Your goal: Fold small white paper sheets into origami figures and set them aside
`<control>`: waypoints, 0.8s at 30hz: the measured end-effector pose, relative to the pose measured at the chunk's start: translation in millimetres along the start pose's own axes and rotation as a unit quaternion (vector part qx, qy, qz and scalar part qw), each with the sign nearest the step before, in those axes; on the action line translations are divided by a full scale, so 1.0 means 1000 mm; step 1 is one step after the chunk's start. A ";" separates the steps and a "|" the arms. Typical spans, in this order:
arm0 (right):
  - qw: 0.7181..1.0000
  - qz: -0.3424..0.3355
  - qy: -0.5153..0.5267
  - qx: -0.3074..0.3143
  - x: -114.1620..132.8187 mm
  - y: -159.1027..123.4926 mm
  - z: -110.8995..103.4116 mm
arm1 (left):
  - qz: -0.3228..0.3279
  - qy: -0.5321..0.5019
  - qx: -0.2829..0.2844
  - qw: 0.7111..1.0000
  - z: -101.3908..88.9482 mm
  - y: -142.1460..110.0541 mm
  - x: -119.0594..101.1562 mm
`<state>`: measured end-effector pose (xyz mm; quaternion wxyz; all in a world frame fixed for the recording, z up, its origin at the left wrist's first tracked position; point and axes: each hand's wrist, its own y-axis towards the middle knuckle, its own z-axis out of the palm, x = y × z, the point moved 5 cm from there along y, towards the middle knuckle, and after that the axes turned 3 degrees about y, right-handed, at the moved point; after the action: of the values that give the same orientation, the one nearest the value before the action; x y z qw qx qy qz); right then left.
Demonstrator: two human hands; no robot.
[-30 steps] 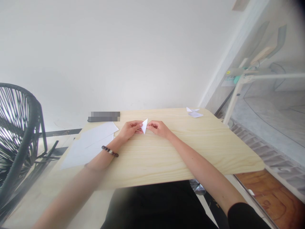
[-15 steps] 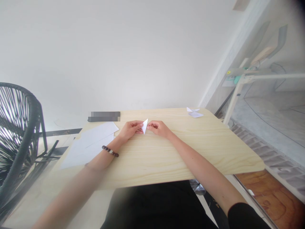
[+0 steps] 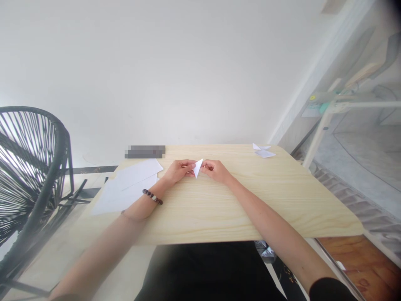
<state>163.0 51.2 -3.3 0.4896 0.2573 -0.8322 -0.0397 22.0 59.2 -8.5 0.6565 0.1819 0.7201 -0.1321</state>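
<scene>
Between my hands, above the middle of the table, is a small white piece of folded paper [image 3: 197,168] with a pointed, triangular shape. Its left side is pinched by the thumb and fingers of my left hand [image 3: 181,170], which has a beaded bracelet at the wrist. My right hand [image 3: 215,170] is closed, with its thumb and fingertips at the paper's right edge. How firmly they grip is too small to see. Several white sheets of paper [image 3: 134,179] lie flat to the left, partly behind my left forearm.
Two folded white paper pieces [image 3: 265,154] rest at the table's [image 3: 266,192] far right. A dark, pixelated long object [image 3: 144,151] lies at the back left. A woven chair [image 3: 40,167] stands left, a white metal frame [image 3: 319,129] right, and a wall [image 3: 188,75] behind.
The whole view has shifted slightly, so the table and hands appear farther right. Both hands stay close together at the folded paper, which is tilted a little more.
</scene>
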 end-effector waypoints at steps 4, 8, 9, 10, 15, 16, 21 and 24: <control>0.996 -0.002 -0.074 -0.059 0.001 0.002 -0.001 | -0.001 0.008 0.028 1.000 0.004 -0.002 -0.001; 0.985 -0.012 -0.148 -0.089 0.007 0.002 0.000 | -0.001 0.004 0.031 1.000 0.005 -0.002 -0.002; 0.980 -0.020 -0.171 -0.097 0.009 0.001 -0.001 | -0.006 0.000 0.028 1.000 0.005 -0.001 -0.001; 0.975 -0.030 -0.194 -0.104 0.013 0.000 -0.001 | -0.012 -0.004 0.025 1.000 0.005 -0.001 -0.001; 0.952 -0.098 -0.270 -0.107 0.026 -0.002 0.004 | -0.047 -0.018 0.042 0.998 0.010 -0.003 -0.004; 0.950 -0.109 -0.274 -0.104 0.028 -0.002 0.006 | -0.052 -0.019 0.044 0.997 0.011 -0.003 -0.005; 0.946 -0.129 -0.279 -0.098 0.028 -0.001 0.008 | -0.075 -0.029 0.040 0.996 0.010 -0.005 -0.008; 0.940 -0.132 -0.298 -0.102 0.027 0.000 0.008 | -0.080 -0.040 0.036 0.995 0.008 -0.003 -0.005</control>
<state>145.6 36.6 13.8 0.2332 0.2896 -0.8901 -0.2635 28.5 52.7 -4.3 0.6652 0.1422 0.7001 -0.2172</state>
